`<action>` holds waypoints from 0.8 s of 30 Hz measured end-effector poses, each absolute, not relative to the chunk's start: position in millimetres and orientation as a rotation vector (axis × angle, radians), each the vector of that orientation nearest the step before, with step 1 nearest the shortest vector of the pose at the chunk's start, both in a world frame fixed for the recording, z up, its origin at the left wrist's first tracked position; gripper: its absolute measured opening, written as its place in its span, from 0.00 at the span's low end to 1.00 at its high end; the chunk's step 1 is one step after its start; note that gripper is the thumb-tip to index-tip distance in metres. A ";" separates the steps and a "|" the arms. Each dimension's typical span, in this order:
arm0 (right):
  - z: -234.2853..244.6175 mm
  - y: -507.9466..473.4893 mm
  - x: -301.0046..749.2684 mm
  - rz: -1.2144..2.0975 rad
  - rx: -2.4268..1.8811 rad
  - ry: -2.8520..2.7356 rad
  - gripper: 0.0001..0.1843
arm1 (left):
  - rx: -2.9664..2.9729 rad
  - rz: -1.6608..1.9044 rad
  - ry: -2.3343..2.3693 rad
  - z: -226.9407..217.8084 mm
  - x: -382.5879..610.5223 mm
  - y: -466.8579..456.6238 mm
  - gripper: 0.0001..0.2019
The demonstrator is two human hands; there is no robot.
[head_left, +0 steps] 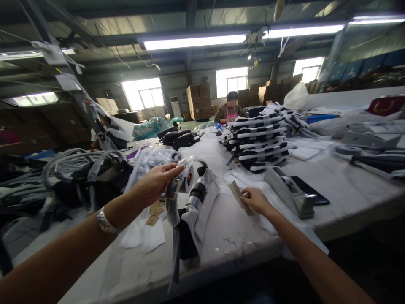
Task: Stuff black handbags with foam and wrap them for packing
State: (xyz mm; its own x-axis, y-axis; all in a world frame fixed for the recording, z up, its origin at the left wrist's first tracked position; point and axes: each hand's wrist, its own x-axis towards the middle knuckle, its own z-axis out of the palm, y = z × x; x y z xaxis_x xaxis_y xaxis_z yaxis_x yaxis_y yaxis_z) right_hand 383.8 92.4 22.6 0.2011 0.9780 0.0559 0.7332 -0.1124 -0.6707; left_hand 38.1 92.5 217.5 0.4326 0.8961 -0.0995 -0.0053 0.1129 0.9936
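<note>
My left hand [161, 179] is closed on a plastic-wrapped strap [172, 196] that arches up from a black bag [188, 236]. The bag lies on the white-covered table, partly covered in pale wrapping, with a dark band and clear tape across it. To its right, my right hand [255, 200] pinches a flat brown card strip [239, 197] just above the table. A few brown card pieces [155, 212] lie under my left wrist, beside white sheets [148, 236].
A grey tape dispenser [289, 192] stands to the right, with a dark flat phone-like object [310, 190] behind it. Stacked wrapped black-and-white bundles [257, 143] rise beyond. Bags with wrapped handles [91, 177] crowd the left. A person in a pink apron [230, 112] sits across the table.
</note>
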 end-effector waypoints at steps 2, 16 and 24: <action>39.1 82.8 374.9 0.560 -1.784 -1.586 0.11 | 1.263 0.845 0.913 214.6 37.4 95.3 0.17; 152.8 59.9 268.1 1.011 -1.100 -1.681 0.20 | 1.360 0.976 0.962 217.9 44.7 86.5 0.23; 158.2 57.0 262.7 1.158 -0.986 -1.599 0.23 | 1.369 0.991 0.961 217.7 40.7 89.6 0.25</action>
